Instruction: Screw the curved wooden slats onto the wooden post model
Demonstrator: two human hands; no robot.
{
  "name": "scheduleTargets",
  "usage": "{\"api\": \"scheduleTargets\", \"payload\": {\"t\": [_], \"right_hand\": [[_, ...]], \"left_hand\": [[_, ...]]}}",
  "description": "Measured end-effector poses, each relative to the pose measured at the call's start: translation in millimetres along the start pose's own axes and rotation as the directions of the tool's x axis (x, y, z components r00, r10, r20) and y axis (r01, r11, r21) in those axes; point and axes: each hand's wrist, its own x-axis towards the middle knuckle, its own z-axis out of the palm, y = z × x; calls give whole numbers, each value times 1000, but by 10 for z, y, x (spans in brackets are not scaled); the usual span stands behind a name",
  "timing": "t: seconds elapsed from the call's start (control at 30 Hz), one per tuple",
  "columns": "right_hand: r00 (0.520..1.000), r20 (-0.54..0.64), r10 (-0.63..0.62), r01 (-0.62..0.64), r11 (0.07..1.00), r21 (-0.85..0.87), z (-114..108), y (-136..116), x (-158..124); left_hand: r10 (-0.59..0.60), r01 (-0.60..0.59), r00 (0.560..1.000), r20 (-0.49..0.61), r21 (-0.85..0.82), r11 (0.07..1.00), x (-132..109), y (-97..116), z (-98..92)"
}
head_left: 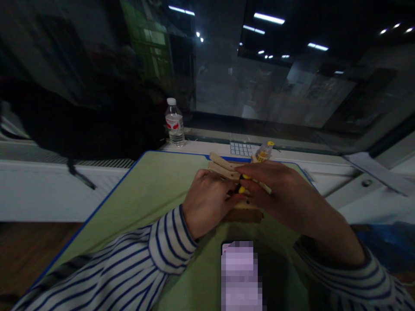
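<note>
Between my two hands is a small tool with a yellow-and-black handle [240, 188], partly covered by fingers; its working end is hidden. My right hand [285, 190] pinches this handle from the right. My left hand [207, 201] is closed against the wooden pieces, its fingertips close to the tool. A pale wooden strip [220, 160] with a rounded end and small holes sticks out beyond my left hand, with another strip [222, 170] just in front of it. Nearer to me, a darker wooden piece [243, 215] lies low under the hands. How the pieces join is hidden.
The green table [175, 172] has a blue edge. A phone [241, 276] lies on it close to me. On the sill behind stand a water bottle [175, 125] and a yellow-capped bottle [264, 151], tilted. A black bag [97, 121] sits at the left, before the window.
</note>
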Motion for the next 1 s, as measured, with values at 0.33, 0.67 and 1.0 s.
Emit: {"api": "scheduleTargets", "payload": {"t": [0.33, 0.67, 1.0], "right_hand": [[998, -25, 57, -60, 990, -129, 53, -20, 30], [988, -15, 154, -154, 976, -152, 97, -69, 60], [989, -49, 139, -145, 974, -173, 123, -45, 50]], "left_hand": [[118, -118, 993, -5, -58, 991, -8, -75, -23], [134, -129, 988, 77, -68, 989, 13, -113, -29], [129, -124, 990, 51, -89, 988, 6, -83, -93]]}}
